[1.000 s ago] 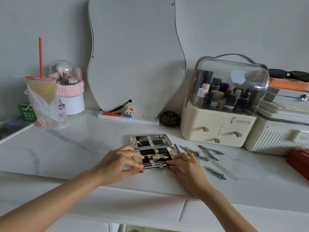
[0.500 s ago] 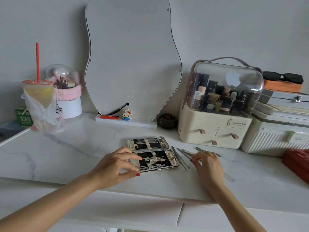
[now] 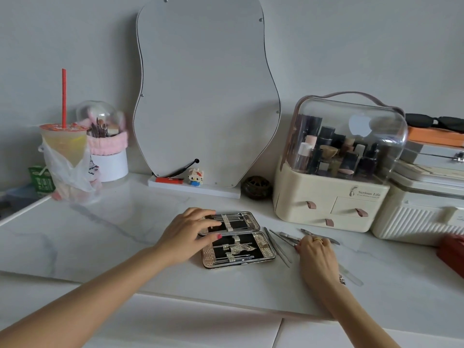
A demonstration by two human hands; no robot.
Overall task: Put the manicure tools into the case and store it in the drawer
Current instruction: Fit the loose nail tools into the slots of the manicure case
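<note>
The manicure case [image 3: 237,257] lies open and flat on the marble desk top [image 3: 125,234], with several steel tools strapped into both black halves. My left hand [image 3: 185,234] rests on the case's left side, fingers straight across the far half and thumb near the hinge. Loose steel tools lie just right of the case: a long thin one [image 3: 277,247], tweezers [image 3: 288,236], a nipper [image 3: 326,239] and a clear nail file [image 3: 351,276]. My right hand [image 3: 317,254] lies over these tools, fingertips touching the tweezers; its underside is hidden.
A cream cosmetics organiser [image 3: 331,197] with small drawers stands behind the tools, a white ribbed box [image 3: 421,217] and a red box [image 3: 452,252] to its right. A wavy mirror [image 3: 206,96], a bagged drink cup [image 3: 65,156] and a brush holder [image 3: 108,151] stand at the back. Desk drawer fronts [image 3: 200,325] run below.
My right hand left the case's front edge and moved right onto the loose tools. My left hand slid from the near half up onto the far half. The case stayed open.
</note>
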